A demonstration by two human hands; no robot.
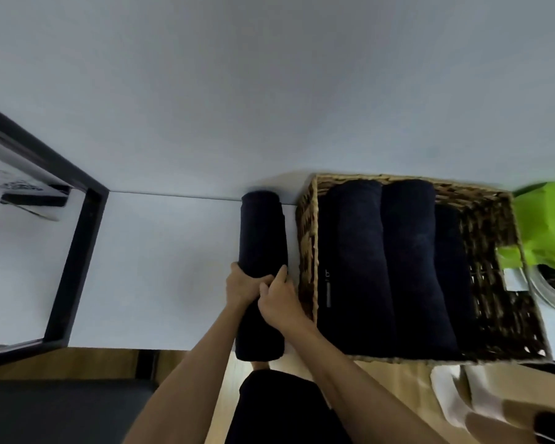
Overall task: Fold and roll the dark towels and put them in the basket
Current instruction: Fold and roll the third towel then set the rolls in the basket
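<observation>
Gripping the rolled dark towel [263, 238] at its middle, left hand [242, 288] and right hand [277, 302] curl around it on the white worktop [161, 257], just beside the basket's [308, 251] left wall; soft and light, it likely unrolls unless held mid-roll.

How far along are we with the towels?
Done: three rolled dark towels lie side by side in the wicker basket. In hand: both hands, left and right, grip a fourth roll on the white table. Left: placing it in the basket's free right side.
</observation>
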